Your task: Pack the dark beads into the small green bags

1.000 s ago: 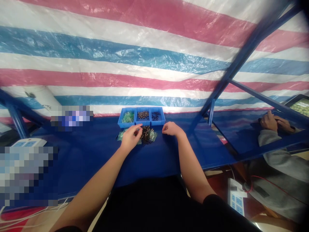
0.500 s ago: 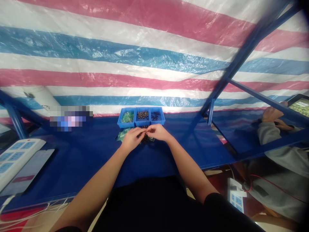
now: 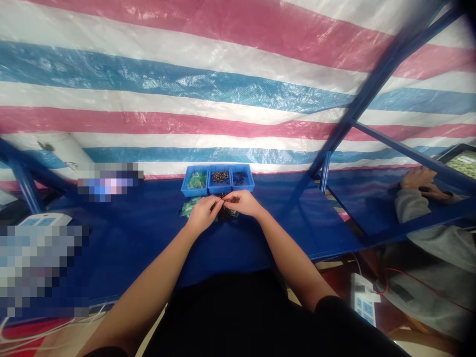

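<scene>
My left hand [image 3: 203, 213] and my right hand [image 3: 242, 203] meet at their fingertips, both closed in a pinch. Whatever lies between the fingers is too small to make out. Beneath them is a pile of small dark pieces [image 3: 225, 214], partly covered by the hands. Green packets [image 3: 189, 206] lie left of the pile, beside my left hand. Just behind stand three joined blue bins: the left one holds green pieces [image 3: 197, 180], the middle one brown and metallic pieces [image 3: 220, 177], the right one dark pieces [image 3: 240, 178].
Blue frame bars [image 3: 345, 124] rise at the right, with another [image 3: 24, 183] at the left. Beyond the right bars, a person's hands [image 3: 418, 177] and grey sleeve show. A white power strip [image 3: 362, 300] sits low at the right. Striped sheeting [image 3: 223, 64] hangs behind.
My fingertips have shifted slightly and remain together. The other person's hands have moved a little left and down. A blurred patch now covers the phone area at the left.
</scene>
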The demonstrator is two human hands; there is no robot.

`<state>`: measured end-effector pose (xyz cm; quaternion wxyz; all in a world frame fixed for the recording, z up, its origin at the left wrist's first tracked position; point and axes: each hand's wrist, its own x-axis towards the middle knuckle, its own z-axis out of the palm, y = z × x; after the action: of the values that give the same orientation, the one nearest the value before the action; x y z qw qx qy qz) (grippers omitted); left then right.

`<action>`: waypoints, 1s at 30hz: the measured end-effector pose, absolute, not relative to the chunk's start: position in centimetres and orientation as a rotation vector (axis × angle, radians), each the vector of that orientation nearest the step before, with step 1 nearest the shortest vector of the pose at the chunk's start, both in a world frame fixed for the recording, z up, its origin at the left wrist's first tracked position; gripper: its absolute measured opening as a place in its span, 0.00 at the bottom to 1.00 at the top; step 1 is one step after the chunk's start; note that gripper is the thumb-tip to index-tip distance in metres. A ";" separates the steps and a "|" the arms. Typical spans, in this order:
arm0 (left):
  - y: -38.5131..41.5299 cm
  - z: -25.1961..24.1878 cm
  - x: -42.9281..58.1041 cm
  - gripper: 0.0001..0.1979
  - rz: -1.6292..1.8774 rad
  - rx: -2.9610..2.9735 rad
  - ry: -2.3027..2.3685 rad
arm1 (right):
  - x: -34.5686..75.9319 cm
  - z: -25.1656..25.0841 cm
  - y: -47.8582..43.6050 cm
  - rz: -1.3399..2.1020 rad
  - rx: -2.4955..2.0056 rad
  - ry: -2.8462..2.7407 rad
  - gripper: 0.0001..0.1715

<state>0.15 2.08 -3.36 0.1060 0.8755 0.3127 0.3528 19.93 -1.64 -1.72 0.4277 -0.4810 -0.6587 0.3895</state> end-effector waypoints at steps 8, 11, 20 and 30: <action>2.1 -3.5 0.3 0.12 1.107 2.564 0.944 | 20.1 -1.5 -1.8 1.011 -1.205 -1.591 0.20; 2.3 -3.8 0.3 0.12 1.145 2.583 0.879 | 20.2 -1.6 -1.6 1.107 -1.191 -1.545 0.22; 2.2 -3.6 0.2 0.12 1.038 2.589 0.950 | 20.1 -1.9 -1.4 1.183 -1.089 -1.453 0.25; 2.0 -3.3 0.2 0.11 1.005 2.597 0.979 | 19.8 -2.1 -1.4 1.148 -1.058 -1.449 0.24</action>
<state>0.18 2.01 -3.35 0.0947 0.8759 0.3303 0.3388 19.82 -1.40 -2.06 0.4843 -0.4347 -0.5952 0.4715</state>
